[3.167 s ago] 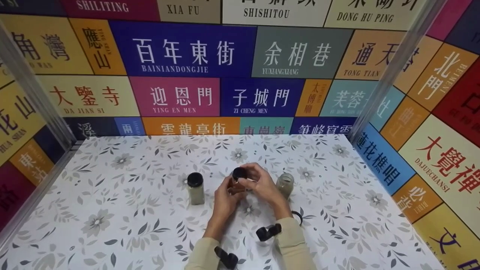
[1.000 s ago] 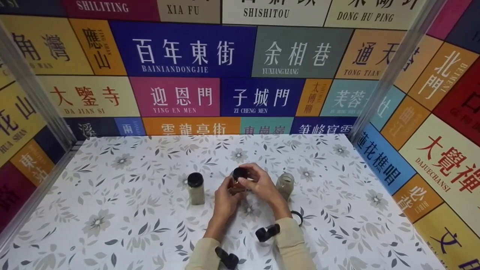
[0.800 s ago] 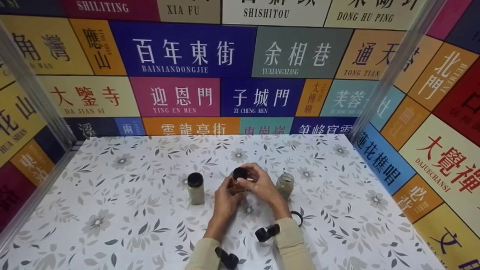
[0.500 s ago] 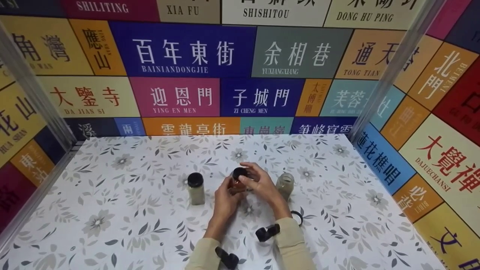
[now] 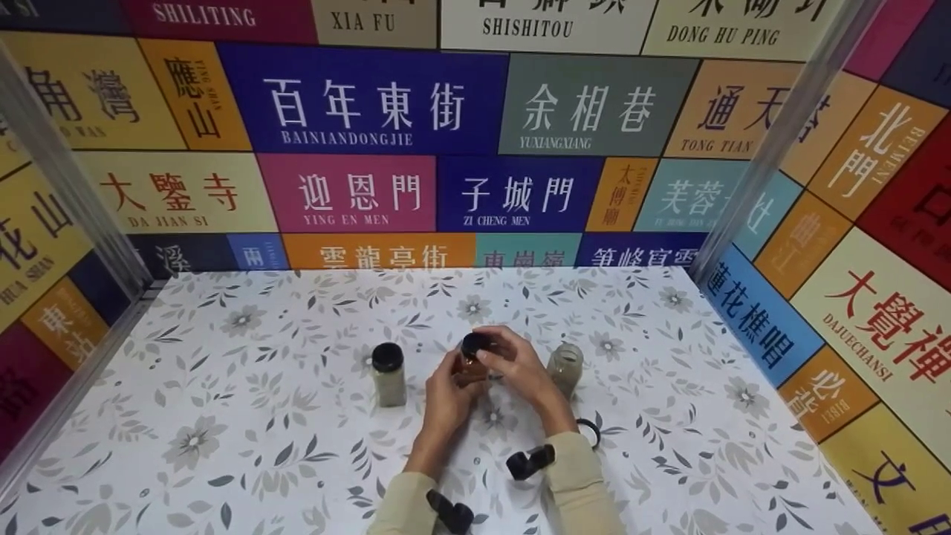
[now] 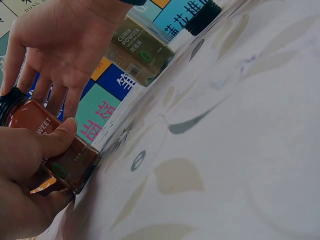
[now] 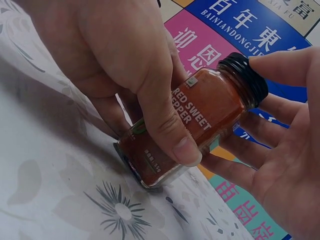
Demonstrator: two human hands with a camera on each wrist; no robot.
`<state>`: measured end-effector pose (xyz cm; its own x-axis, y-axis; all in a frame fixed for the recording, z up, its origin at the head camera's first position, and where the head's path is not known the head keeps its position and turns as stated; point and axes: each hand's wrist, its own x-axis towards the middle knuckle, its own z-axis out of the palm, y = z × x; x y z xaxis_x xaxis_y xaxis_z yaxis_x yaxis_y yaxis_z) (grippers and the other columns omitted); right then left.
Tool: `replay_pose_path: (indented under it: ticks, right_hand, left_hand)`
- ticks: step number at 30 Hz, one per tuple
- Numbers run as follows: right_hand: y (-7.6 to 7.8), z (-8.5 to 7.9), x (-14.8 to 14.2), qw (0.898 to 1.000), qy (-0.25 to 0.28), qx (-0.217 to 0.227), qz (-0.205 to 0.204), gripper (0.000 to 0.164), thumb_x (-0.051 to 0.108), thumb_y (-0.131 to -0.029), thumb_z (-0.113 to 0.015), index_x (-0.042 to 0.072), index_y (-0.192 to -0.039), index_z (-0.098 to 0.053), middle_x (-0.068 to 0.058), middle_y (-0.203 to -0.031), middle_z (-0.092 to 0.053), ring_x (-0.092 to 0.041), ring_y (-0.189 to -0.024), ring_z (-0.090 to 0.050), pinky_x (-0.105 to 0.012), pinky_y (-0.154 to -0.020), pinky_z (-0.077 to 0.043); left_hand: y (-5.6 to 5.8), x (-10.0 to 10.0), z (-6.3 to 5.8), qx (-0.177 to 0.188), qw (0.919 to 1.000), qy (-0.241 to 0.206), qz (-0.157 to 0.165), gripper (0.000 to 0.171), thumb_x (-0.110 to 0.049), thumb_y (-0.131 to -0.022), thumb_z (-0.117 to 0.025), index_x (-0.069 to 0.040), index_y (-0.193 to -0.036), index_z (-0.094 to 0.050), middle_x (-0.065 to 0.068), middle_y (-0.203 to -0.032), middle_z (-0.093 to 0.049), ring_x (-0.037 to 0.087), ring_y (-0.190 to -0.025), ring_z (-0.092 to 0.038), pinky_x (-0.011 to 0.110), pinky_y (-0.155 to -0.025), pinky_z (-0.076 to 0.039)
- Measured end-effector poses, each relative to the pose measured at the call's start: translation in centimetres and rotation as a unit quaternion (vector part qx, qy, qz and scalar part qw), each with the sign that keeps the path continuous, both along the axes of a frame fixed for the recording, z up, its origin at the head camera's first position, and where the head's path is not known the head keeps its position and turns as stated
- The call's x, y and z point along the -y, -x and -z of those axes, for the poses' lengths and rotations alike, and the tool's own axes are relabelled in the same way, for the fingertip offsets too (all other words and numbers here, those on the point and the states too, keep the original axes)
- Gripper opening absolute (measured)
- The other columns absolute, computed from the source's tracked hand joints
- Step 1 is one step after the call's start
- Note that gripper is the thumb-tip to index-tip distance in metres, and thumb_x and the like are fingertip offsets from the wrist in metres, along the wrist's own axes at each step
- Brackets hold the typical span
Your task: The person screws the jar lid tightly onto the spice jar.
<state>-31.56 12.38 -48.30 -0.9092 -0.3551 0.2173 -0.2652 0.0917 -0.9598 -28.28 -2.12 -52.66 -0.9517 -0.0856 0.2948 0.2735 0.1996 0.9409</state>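
My left hand grips the lower body of a spice jar of red powder, labelled "Red Sweet Pepper". The jar stands at the middle of the table, its base at the tabletop. At its black lid is my right hand, thumb on one side and fingertips around the other. In the right wrist view these fingers are only lightly bent. The lid sits on the jar's mouth.
Right of my hands stands an uncapped cumin powder jar. Its loose black lid lies beside my right sleeve. A capped jar of pale powder stands to the left. Sign-patterned panels wall the table's back and sides.
My right thumb and fingers shift slightly around the lid, lifting a little half a second ago and lowering again. The left hand and all three jars keep their places.
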Motion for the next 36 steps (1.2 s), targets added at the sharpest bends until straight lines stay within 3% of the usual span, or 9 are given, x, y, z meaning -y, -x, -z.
replay_pose_path:
  ticks: [8, 17, 22, 28, 36]
  right_hand:
    - [0.00, -0.05, 0.20, 1.000, 0.014, 0.021, 0.011, 0.044, 0.010, -0.092, -0.069, -0.004, -0.130, -0.052, -0.027, -0.132, -0.061, -0.037, -0.124, -0.061, -0.027, -0.098, -0.050]
    - [0.10, -0.02, 0.08, 1.000, -0.012, 0.001, 0.008, 0.054, 0.013, -0.095, -0.064, 0.005, -0.146, -0.047, -0.025, -0.132, -0.063, -0.035, -0.122, -0.062, -0.027, -0.097, -0.050]
    - [0.12, 0.14, -0.01, 1.000, -0.012, -0.011, 0.001, 0.047, 0.011, -0.096, -0.060, 0.002, -0.142, -0.053, -0.024, -0.136, -0.060, -0.035, -0.125, -0.060, -0.025, -0.104, -0.046]
    - [0.03, 0.12, 0.02, 1.000, -0.008, -0.009, 0.006, 0.045, 0.011, -0.094, -0.063, -0.002, -0.136, -0.055, -0.025, -0.135, -0.060, -0.037, -0.127, -0.058, -0.033, -0.108, -0.045]
    - [0.12, 0.13, 0.08, 1.000, 0.003, 0.005, 0.005, 0.042, 0.009, -0.094, -0.066, -0.004, -0.133, -0.054, -0.027, -0.131, -0.062, -0.038, -0.123, -0.061, -0.027, -0.098, -0.050]
  left_hand:
    - [0.09, 0.06, -0.02, 0.002, 1.0000, -0.007, 0.004, 0.052, 0.008, -0.077, -0.078, 0.000, -0.126, -0.060, 0.021, -0.105, -0.071, 0.031, -0.092, -0.075, 0.025, -0.075, -0.059]
    - [0.05, 0.11, 0.16, 0.001, 0.9999, -0.009, 0.007, 0.052, 0.006, -0.077, -0.079, -0.001, -0.125, -0.060, 0.021, -0.106, -0.072, 0.031, -0.093, -0.075, 0.029, -0.077, -0.060]
    - [-0.07, 0.11, 0.07, -0.008, 1.0000, -0.004, 0.001, 0.053, 0.004, -0.076, -0.080, 0.001, -0.125, -0.060, 0.021, -0.104, -0.072, 0.031, -0.092, -0.075, 0.031, -0.079, -0.061]
    - [-0.10, 0.08, 0.13, -0.016, 0.9997, -0.015, 0.008, 0.051, 0.007, -0.076, -0.079, 0.003, -0.123, -0.060, 0.023, -0.103, -0.071, 0.033, -0.091, -0.075, 0.032, -0.079, -0.062]
    - [0.07, 0.02, 0.08, 0.003, 0.9998, -0.016, 0.011, 0.051, 0.009, -0.077, -0.077, 0.001, -0.125, -0.060, 0.022, -0.106, -0.071, 0.031, -0.094, -0.075, 0.031, -0.081, -0.061]
